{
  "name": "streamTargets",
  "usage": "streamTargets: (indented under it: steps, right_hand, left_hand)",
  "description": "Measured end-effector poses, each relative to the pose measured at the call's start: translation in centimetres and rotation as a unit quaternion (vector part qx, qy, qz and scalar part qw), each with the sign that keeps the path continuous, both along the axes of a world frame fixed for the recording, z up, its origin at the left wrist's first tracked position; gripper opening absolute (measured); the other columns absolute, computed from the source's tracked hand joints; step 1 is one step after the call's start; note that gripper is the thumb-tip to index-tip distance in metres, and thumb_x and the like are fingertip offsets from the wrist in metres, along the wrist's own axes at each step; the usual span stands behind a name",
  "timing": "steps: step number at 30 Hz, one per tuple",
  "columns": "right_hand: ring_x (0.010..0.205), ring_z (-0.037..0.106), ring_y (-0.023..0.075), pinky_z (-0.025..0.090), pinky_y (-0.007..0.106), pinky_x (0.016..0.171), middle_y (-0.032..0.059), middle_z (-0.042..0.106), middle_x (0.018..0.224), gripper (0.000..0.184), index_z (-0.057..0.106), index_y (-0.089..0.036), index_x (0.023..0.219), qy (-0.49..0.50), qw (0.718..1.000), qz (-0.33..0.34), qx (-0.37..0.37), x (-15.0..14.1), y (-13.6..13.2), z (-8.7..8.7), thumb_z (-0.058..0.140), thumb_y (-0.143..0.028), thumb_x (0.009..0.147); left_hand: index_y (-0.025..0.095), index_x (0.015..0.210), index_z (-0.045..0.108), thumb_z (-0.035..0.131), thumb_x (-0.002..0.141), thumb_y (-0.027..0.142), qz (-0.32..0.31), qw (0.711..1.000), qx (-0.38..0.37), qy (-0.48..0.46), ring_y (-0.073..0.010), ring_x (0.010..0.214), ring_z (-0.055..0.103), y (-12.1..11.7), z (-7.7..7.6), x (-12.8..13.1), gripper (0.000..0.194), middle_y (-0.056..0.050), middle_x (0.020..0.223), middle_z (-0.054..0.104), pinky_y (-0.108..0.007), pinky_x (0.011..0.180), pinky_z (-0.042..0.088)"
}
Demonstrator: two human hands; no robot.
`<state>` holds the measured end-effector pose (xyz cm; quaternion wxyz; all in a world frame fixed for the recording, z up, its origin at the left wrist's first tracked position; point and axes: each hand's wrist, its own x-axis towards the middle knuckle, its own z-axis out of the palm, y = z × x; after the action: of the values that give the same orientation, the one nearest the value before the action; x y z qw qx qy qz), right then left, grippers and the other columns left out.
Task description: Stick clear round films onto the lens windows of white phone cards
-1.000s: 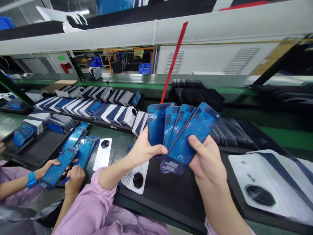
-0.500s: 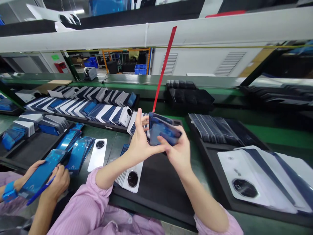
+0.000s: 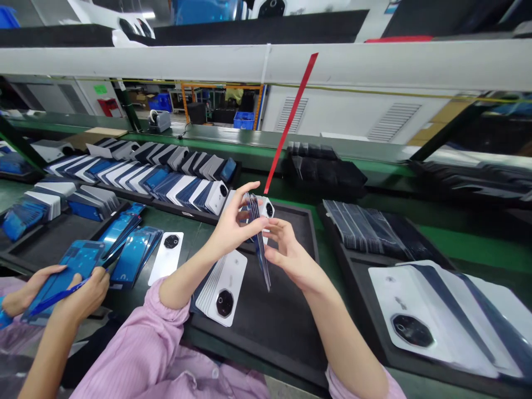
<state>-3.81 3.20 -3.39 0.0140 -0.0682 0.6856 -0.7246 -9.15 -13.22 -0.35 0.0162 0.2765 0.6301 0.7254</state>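
Upright and almost edge-on, a thin stack of dark blue phone back covers (image 3: 261, 260) is between my hands, above the black tray (image 3: 286, 310). My left hand (image 3: 233, 224) grips its upper left side, thumb reaching across the near face and fingers behind. From the right, my right hand (image 3: 293, 252) holds the edge with thumb and fingertips. How many covers are in the stack I cannot tell. In the tray below lies a fanned pile of white back covers (image 3: 233, 271), the top one with a round black camera ring. More white covers (image 3: 269, 208) stand behind my hands.
At left, a co-worker's hands (image 3: 89, 288) hold a blue film-covered panel (image 3: 78, 260) and a blue pen (image 3: 58, 299). A single white cover (image 3: 166, 257) lies between us. Filled racks (image 3: 166, 191) stand behind; another tray (image 3: 361, 310) with covers is at right. A red strip (image 3: 291, 124) hangs ahead.
The stack of covers has turned from showing its broad face to nearly edge-on and upright. My left fingers have closed onto it, and my right hand has shifted its hold lower.
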Motion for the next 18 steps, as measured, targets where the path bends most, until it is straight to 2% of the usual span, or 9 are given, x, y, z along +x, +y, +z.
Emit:
streamTargets:
  steps: [2, 4, 8, 11, 15, 18]
  right_hand:
    - [0.125, 0.054, 0.0287, 0.047, 0.049, 0.104, 0.0133, 0.049, 0.135, 0.102, 0.029, -0.030, 0.134, -0.063, 0.991, 0.119, -0.020, 0.4, 0.3, 0.6, 0.089, -0.067, 0.060]
    - [0.119, 0.060, 0.0288, 0.050, 0.051, 0.100, 0.0129, 0.054, 0.128, 0.108, 0.019, -0.032, 0.138, -0.087, 0.981, 0.172, -0.034, 0.8, 0.1, 0.9, 0.090, -0.062, 0.064]
    - [0.115, 0.061, 0.0285, 0.055, 0.046, 0.091, 0.0092, 0.058, 0.115, 0.101, 0.019, -0.032, 0.139, -0.069, 0.989, 0.124, -0.034, 1.7, -0.9, 0.8, 0.087, -0.059, 0.070]
    - [0.109, 0.063, 0.0264, 0.057, 0.041, 0.085, 0.0084, 0.059, 0.114, 0.100, 0.020, -0.033, 0.145, -0.056, 0.991, 0.111, -0.038, 2.4, -1.2, 0.9, 0.086, -0.056, 0.073]
    - [0.095, 0.066, 0.0207, 0.058, 0.041, 0.086, 0.0064, 0.060, 0.115, 0.103, 0.022, -0.035, 0.148, -0.049, 0.989, 0.125, -0.061, 2.9, -1.1, 1.2, 0.090, -0.049, 0.071]
    - [0.092, 0.066, 0.0188, 0.058, 0.040, 0.085, 0.0069, 0.059, 0.118, 0.103, 0.024, -0.036, 0.147, -0.054, 0.985, 0.143, -0.073, 2.9, -1.0, 1.2, 0.091, -0.048, 0.070]
  left_hand:
    - [0.029, 0.137, 0.051, 0.080, 0.079, 0.043, -0.022, 0.999, 0.020, -0.021, -0.0224, 0.100, 0.069, -0.5, 0.3, -0.1, 0.067, -0.011, 0.131, 0.058, -0.030, 0.078, 0.060]
    - [0.029, 0.133, 0.052, 0.084, 0.077, 0.043, -0.033, 0.998, 0.028, -0.035, -0.0225, 0.100, 0.069, -0.7, 0.4, 0.0, 0.066, -0.011, 0.133, 0.056, -0.031, 0.080, 0.061]
    - [0.031, 0.134, 0.051, 0.091, 0.069, 0.042, -0.072, 0.995, 0.049, -0.052, -0.0238, 0.102, 0.071, -0.8, 0.6, 0.2, 0.077, -0.011, 0.137, 0.055, -0.034, 0.086, 0.061]
    - [0.035, 0.139, 0.049, 0.096, 0.062, 0.042, -0.108, 0.991, 0.061, -0.056, -0.0274, 0.108, 0.071, -1.0, 0.7, 0.2, 0.090, -0.010, 0.143, 0.053, -0.034, 0.086, 0.062]
    - [0.037, 0.141, 0.050, 0.097, 0.061, 0.041, -0.138, 0.986, 0.073, -0.053, -0.0319, 0.118, 0.068, -1.5, 0.9, 0.3, 0.093, -0.010, 0.147, 0.051, -0.041, 0.094, 0.061]
    - [0.038, 0.143, 0.050, 0.096, 0.061, 0.040, -0.149, 0.985, 0.072, -0.049, -0.0338, 0.122, 0.066, -1.8, 1.0, 0.5, 0.094, -0.010, 0.150, 0.050, -0.046, 0.100, 0.059]
